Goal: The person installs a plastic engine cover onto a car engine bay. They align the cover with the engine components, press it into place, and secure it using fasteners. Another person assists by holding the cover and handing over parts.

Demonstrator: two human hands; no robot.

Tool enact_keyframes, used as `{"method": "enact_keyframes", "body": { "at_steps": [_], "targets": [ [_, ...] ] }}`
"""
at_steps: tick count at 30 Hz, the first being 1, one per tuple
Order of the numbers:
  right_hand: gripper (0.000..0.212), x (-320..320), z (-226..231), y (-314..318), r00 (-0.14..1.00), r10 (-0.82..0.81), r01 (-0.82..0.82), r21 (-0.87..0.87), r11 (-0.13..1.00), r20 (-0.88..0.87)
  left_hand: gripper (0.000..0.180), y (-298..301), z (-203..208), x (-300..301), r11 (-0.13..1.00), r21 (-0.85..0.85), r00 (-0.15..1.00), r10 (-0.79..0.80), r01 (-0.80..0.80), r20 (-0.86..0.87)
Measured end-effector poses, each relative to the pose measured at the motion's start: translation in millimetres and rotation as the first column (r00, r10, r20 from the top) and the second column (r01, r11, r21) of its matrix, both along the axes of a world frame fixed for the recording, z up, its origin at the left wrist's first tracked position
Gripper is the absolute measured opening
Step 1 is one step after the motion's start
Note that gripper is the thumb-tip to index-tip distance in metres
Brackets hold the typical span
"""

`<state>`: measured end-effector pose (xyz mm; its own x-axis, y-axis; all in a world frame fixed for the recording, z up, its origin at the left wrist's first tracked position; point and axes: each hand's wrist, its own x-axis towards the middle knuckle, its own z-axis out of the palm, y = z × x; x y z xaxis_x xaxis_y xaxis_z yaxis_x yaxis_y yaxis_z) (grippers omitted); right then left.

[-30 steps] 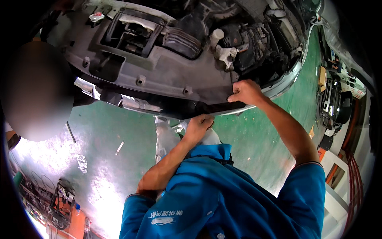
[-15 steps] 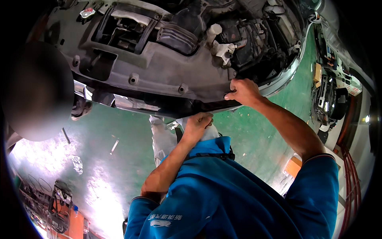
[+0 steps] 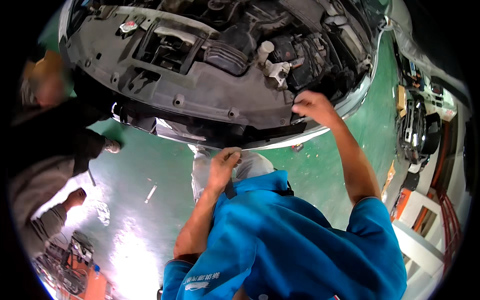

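A car's engine bay lies in front of me, with a wide dark plastic cover [image 3: 200, 102] along its front, dotted with fastener holes. My right hand [image 3: 314, 107] hangs at the right end of this cover, thumb and fingers curled together. Whatever is between those fingertips, if anything, is too small to make out. Just below the front bumper edge [image 3: 280, 142], my left hand [image 3: 223, 167] is closed with thumb against fingers, close to my body; its contents are hidden. Near the right hand are a white reservoir [image 3: 276, 72] and the black battery area [image 3: 300, 67].
At the left a co-worker [image 3: 62, 142] stands beside the car's front, one hand [image 3: 75, 198] low. An orange-topped bench [image 3: 95, 285] with tools is at lower left. Car parts [image 3: 416, 125] and a white frame [image 3: 417, 245] line the right side. A thin strip [image 3: 151, 193] lies on the green floor.
My right hand has come up slightly from the cover's front edge. My left hand has shifted left and down. The view has shifted, and more of the co-worker's body shows.
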<state>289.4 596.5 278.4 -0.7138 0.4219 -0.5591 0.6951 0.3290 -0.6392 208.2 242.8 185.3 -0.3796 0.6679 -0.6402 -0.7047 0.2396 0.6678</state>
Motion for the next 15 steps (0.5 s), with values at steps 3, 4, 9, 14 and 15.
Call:
{"method": "enact_keyframes", "body": {
  "at_steps": [3,4,9,14,15],
  "targets": [
    [0.024,43.8,8.5,-19.2,0.935,-0.261,0.287,0.081,0.954,-0.238,0.027,-4.3,7.6,-13.8,0.992,-0.069,0.961,-0.119,0.105,-0.251],
    [0.025,64.1,4.1,-30.3,0.903,-0.342,0.368,0.054,0.928,-0.26,0.027,-0.9,8.4,-13.2,0.989,-0.092,0.869,-0.147,0.117,-0.472],
    [0.028,174.1,-50.3,-119.1,0.843,-0.532,0.537,0.084,0.839,-0.072,0.046,27.3,26.7,-35.0,0.926,-0.15,0.123,-0.203,0.346,-0.971],
    [0.017,338.2,-180.2,-301.3,0.766,-0.637,0.631,0.087,0.771,0.088,0.06,35.5,12.1,-44.7,0.814,-0.417,-0.221,-0.356,0.404,-0.908],
    [0.015,352.2,-198.4,-331.2,0.741,-0.656,0.654,0.066,0.753,0.144,0.06,34.1,10.5,-45.3,0.785,-0.457,-0.274,-0.37,0.419,-0.888]
  ]
}}
